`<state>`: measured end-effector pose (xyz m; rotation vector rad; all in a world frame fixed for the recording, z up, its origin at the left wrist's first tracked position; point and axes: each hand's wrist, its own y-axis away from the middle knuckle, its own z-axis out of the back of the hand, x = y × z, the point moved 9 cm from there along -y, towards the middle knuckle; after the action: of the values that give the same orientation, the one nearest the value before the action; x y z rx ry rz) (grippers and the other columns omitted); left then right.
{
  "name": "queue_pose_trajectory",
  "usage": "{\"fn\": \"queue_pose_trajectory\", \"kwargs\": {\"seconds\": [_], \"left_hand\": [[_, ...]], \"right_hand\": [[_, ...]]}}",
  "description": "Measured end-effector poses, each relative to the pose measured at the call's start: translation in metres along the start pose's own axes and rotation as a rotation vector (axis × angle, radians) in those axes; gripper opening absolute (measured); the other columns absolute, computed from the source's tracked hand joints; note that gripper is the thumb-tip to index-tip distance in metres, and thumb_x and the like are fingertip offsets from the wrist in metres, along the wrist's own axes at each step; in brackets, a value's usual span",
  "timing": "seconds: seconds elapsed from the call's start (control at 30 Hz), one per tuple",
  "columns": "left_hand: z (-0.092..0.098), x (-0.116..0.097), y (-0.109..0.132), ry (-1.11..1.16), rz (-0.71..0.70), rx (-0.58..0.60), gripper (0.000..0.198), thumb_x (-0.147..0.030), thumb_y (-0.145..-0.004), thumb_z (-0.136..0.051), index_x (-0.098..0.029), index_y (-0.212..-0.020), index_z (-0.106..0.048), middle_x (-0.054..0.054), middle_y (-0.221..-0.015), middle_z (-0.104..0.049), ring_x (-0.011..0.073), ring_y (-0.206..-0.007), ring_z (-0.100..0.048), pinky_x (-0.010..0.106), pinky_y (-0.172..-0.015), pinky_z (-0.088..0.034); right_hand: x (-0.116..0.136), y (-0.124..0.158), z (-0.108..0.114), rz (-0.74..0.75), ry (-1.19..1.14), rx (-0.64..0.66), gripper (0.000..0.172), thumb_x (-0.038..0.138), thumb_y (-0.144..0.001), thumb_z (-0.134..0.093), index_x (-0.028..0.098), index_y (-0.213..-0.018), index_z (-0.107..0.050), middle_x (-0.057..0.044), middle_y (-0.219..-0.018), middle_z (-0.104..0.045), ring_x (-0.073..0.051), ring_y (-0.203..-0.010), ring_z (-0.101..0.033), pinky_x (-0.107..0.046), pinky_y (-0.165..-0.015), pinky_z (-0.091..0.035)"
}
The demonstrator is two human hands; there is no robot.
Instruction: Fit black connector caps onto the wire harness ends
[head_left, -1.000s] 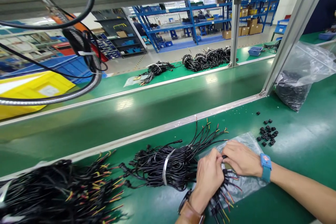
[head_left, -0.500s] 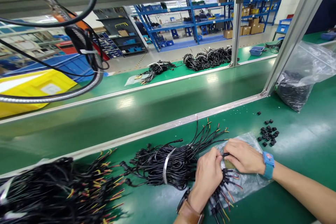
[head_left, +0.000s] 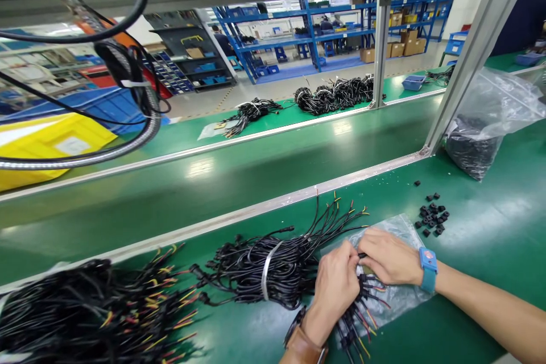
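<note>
- Head view: a small black cable end [head_left: 362, 255] was between the two hands, over a flat clear plastic bag [head_left: 405, 296] on the green bench [head_left: 482, 239].
- The left hand [head_left: 336, 277], a brown watch strap [head_left: 305, 342] at its wrist, had thumb and forefinger pinched on one side of the cable end, the other fingers curled in.
- The right hand [head_left: 389, 256], wearing a blue wrist strap [head_left: 427, 269], pinched the other side; the fingers partly hid the exact contact.
- Beside the left hand, black leads [head_left: 350, 323] with red and yellow tips fanned out across the bag.
- Left of that hand lay a coiled cable bundle [head_left: 288, 273], tied with a white band [head_left: 266, 273].
- Farther left was a larger cable heap [head_left: 72, 313], its coloured ends pointing right.
- Beyond the right hand, small black parts [head_left: 432, 217] lay scattered, near a clear bag of black pieces [head_left: 471, 153].
- Across the line were more cable bundles [head_left: 336, 96] and a blue tray [head_left: 413, 83].
</note>
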<state>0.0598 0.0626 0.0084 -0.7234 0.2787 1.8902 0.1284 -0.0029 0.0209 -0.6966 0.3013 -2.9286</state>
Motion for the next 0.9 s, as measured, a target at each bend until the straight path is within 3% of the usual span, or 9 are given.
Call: {"fn": "queue_pose_trajectory", "kwargs": {"seconds": [0.33,0.9], "left_hand": [[0.013,-0.008,-0.004,0.119,0.004,0.014,0.016,-0.021,-0.098,-0.039,-0.022,-0.089,-0.052,0.004,-0.083,-0.064,0.0199,-0.078,-0.063,0.030,-0.070,-0.044],[0.008,-0.001,-0.001,0.043,0.006,-0.035,0.020,-0.010,-0.091,-0.042,-0.022,-0.077,-0.049,0.001,-0.072,-0.062,0.0176,-0.066,-0.059,0.028,-0.061,-0.037]], "right_hand": [[-0.010,0.002,0.009,-0.046,-0.046,-0.027,0.010,0.025,-0.103,-0.049,0.019,-0.097,-0.054,-0.005,-0.088,-0.062,-0.022,-0.084,-0.054,-0.035,-0.077,-0.042],[-0.009,0.002,-0.001,-0.034,-0.078,-0.051,0.010,0.023,-0.101,-0.049,0.019,-0.094,-0.055,-0.005,-0.086,-0.058,-0.022,-0.082,-0.052,-0.034,-0.075,-0.042]]}}
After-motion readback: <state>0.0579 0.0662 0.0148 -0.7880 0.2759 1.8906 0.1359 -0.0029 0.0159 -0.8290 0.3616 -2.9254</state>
